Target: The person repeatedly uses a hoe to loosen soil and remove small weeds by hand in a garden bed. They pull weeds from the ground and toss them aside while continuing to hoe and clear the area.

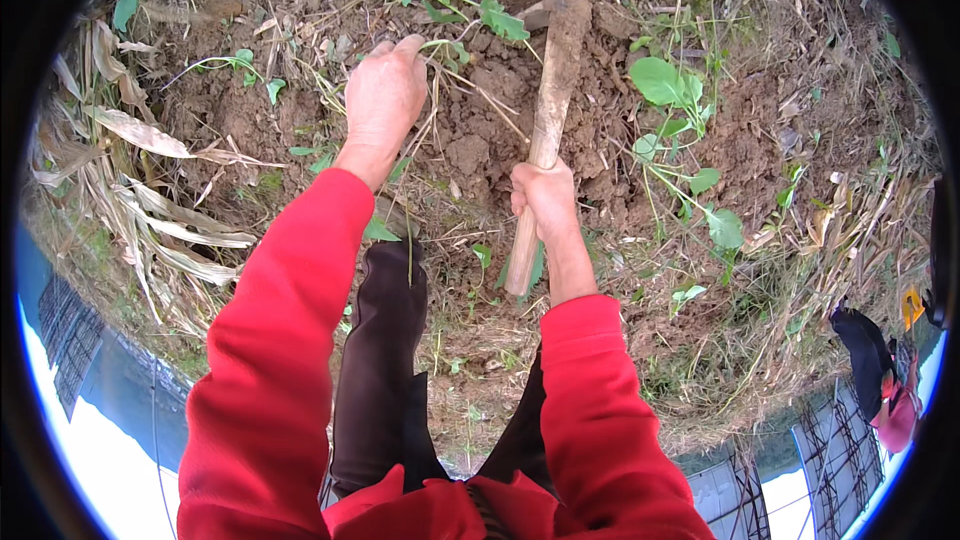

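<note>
My right hand is wrapped around the wooden handle of a short hoe. Soil coats the upper end of the handle, and the hoe's head rests against the dug soil, partly hidden. To the left, my left hand is closed low over the ground, with its fingertips mostly hidden beneath it. A leafy green vine runs from those fingers towards the hoe head, and thin stems trail below the palm. Loose brown clods lie between both hands.
Dry corn leaves are heaped at the left. A leafy green plant grows right of the hoe, with its stems spreading downward. Another person bends over at the far right. My dark trouser leg stands below my left hand.
</note>
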Available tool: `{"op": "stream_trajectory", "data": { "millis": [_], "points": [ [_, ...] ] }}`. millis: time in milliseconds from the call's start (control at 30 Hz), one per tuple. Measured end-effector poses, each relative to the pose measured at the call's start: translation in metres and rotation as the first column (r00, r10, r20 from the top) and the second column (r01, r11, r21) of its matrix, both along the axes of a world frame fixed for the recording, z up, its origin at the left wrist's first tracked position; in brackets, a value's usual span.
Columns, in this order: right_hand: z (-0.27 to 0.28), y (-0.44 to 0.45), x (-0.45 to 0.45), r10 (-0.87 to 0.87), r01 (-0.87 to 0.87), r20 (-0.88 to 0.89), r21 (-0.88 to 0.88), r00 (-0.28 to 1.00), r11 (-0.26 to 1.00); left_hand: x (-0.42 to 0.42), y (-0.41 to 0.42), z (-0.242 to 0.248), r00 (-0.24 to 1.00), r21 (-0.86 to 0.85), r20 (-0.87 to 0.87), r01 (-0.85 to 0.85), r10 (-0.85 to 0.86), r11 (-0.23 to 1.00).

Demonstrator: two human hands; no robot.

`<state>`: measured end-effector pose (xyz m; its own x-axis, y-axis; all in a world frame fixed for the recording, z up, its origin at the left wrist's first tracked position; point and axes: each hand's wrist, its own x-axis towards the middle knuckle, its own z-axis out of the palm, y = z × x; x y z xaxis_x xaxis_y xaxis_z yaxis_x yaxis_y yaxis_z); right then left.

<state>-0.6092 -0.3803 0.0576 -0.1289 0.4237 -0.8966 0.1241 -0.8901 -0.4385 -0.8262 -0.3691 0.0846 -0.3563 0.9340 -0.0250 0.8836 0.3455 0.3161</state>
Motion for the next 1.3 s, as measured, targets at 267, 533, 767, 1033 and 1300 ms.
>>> {"op": "stream_trajectory", "data": {
  "millis": [267,533,767,1033,1300],
  "points": [
    [0.024,-0.03,0.022,-0.121,0.12,-0.015,-0.071,0.993,0.99,0.011,0.045,-0.029,0.99,-0.282,-0.002,0.138,-0.144,0.95],
    [0.151,0.027,0.034,-0.069,-0.042,0.233,0.44,0.97,0.897,0.03,0.066,-0.037,0.927,-0.491,0.012,0.333,-0.376,0.805],
    [0.153,0.108,-0.048,-0.252,-0.001,0.029,0.994,0.967,0.111,0.026,0.047,-0.039,0.943,-0.476,0.033,0.306,-0.331,0.824],
    [0.084,0.061,-0.015,0.151,-0.188,0.124,0.391,0.981,0.901,0.029,0.035,-0.042,0.967,-0.389,-0.002,0.235,-0.256,0.891],
    [0.122,0.065,-0.039,-0.267,0.065,0.162,0.733,0.95,0.677,0.029,0.028,-0.056,0.96,-0.315,-0.057,0.244,-0.275,0.917]
  ]
}}
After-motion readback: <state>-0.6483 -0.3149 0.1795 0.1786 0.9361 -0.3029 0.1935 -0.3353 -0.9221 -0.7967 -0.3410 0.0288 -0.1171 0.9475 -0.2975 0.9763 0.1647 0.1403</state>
